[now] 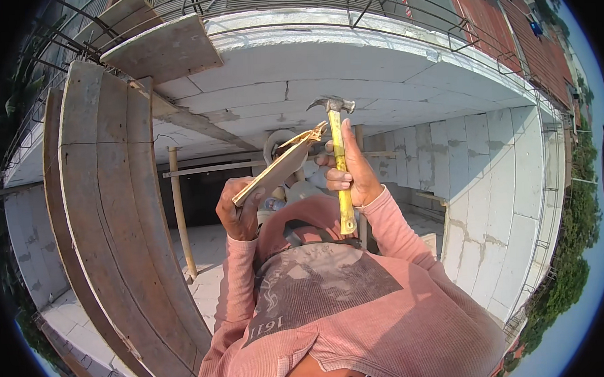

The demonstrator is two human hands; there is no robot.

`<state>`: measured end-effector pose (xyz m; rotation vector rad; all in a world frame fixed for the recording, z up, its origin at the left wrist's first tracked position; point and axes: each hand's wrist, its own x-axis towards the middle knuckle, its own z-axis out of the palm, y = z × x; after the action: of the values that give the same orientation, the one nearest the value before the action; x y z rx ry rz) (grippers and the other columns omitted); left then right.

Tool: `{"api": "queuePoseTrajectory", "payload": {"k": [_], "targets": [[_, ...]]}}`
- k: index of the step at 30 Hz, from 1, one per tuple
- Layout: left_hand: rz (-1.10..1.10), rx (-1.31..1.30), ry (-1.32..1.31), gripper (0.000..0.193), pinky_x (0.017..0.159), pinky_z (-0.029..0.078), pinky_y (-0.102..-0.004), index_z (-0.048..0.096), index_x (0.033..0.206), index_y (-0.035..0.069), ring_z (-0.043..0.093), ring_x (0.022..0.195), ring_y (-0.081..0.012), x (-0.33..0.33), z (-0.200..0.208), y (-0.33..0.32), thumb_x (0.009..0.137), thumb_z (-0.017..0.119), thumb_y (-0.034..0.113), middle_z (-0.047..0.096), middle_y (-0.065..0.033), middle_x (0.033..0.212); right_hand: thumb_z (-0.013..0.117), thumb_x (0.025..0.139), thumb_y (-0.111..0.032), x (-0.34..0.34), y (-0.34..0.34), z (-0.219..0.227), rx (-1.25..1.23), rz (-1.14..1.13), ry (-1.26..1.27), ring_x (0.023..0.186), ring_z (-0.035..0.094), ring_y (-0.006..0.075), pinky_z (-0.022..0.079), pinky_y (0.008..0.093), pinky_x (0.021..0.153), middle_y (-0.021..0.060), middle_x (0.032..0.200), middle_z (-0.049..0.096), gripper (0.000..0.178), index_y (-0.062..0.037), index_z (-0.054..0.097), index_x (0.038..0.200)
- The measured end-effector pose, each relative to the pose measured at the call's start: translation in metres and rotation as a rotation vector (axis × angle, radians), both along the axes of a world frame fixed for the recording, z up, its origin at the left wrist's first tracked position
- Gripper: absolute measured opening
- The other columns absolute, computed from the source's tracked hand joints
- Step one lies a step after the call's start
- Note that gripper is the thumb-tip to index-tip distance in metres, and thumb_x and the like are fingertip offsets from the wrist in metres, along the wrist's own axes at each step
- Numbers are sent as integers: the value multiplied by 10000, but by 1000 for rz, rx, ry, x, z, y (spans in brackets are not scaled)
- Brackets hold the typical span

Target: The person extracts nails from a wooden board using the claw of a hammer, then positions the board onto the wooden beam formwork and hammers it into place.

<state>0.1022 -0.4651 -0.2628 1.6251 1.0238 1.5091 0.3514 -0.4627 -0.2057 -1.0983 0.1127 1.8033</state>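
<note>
My left hand [239,210] is wrapped round the lower end of a short plywood piece [277,171]. Its upper right end is broken and splintered, and it slants up toward the hammer. In my right hand [358,169] is a claw hammer [336,128] with a worn yellow handle, gripped around the middle. The hammer stands nearly upright, its metal head at the top with the claw to the left. Between the hammer and the splintered tip there seems to be a small gap. Both hands are raised in front of my chest.
Long plywood formwork boards [113,197] stand along the left, with another panel [164,49] above them. Steel rebar [368,7] runs along the top of the pale block wall [350,62]. A wooden post [182,217] stands behind my left arm. Another block wall [497,180] rises at right.
</note>
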Motion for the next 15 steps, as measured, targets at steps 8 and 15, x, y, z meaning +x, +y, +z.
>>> {"api": "queuePoseTrajectory", "payload": {"k": [8, 15], "targets": [[-145, 332, 567, 326, 1022, 440, -490, 674, 1025, 195, 614, 1135, -252, -11, 20, -15, 717, 781, 203, 695, 3, 1111, 705, 918, -128, 31, 2, 13, 46, 290, -129, 418, 357, -19, 307, 164, 344, -32, 879, 532, 247, -86, 535, 1092], [113, -946, -727, 871, 1185, 278, -565, 163, 1607, 168, 311, 1478, -363, -45, -29, -40, 957, 667, 452, 325, -148, 1595, 674, 909, -50, 31, -14, 8, 146, 220, -240, 417, 364, -15, 311, 170, 350, 19, 860, 585, 290, -62, 496, 1137]]}}
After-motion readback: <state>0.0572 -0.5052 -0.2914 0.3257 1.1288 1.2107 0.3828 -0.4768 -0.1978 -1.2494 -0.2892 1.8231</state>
